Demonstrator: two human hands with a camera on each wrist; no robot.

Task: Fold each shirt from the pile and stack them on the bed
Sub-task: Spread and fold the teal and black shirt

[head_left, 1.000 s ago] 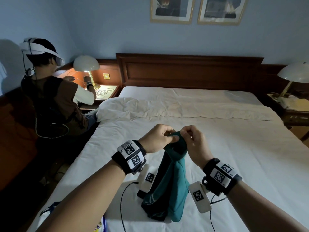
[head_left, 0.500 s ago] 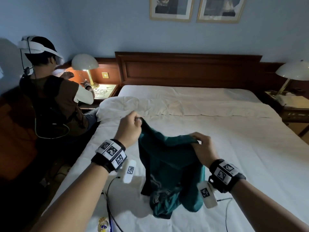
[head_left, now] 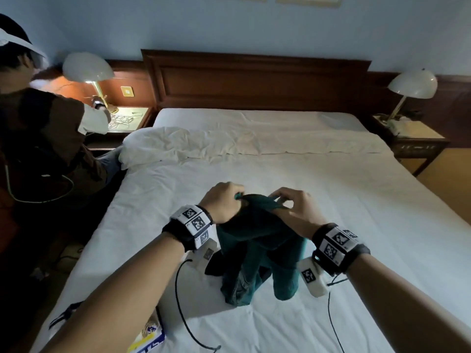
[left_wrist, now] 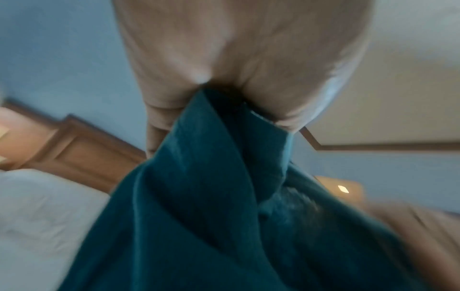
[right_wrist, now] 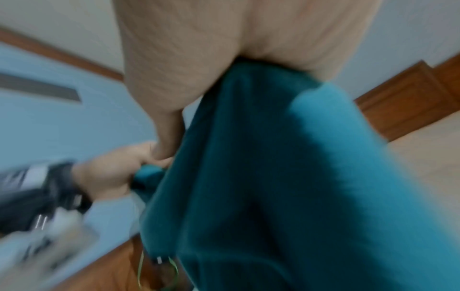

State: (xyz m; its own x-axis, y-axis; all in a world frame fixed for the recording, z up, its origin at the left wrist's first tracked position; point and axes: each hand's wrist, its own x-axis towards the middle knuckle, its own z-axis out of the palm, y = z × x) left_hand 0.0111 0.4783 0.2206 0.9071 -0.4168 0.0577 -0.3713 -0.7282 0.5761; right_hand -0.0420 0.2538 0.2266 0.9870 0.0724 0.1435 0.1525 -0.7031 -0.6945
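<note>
A dark teal shirt (head_left: 257, 250) hangs bunched above the white bed (head_left: 331, 200), its lower end just over the sheet. My left hand (head_left: 224, 202) grips its top edge in a closed fist; the left wrist view shows the teal cloth (left_wrist: 199, 196) coming out of that fist. My right hand (head_left: 293, 207) pinches the same top edge close beside the left hand, some fingers raised. In the blurred right wrist view the shirt (right_wrist: 286, 177) drapes down from the right hand, and the left hand (right_wrist: 112, 173) holds it at the lower left.
Another person (head_left: 46, 138) bends over the left nightstand by a lit lamp (head_left: 88, 70). A rumpled pillow and turned-down sheet (head_left: 204, 143) lie across the head of the bed. A printed white garment (head_left: 150, 337) lies at the near left edge. A second lamp (head_left: 413, 85) stands right.
Half a second ago my hands were apart with the shirt spread between them. Now they are close together again and the shirt hangs bunched. The head view has tilted downward.
</note>
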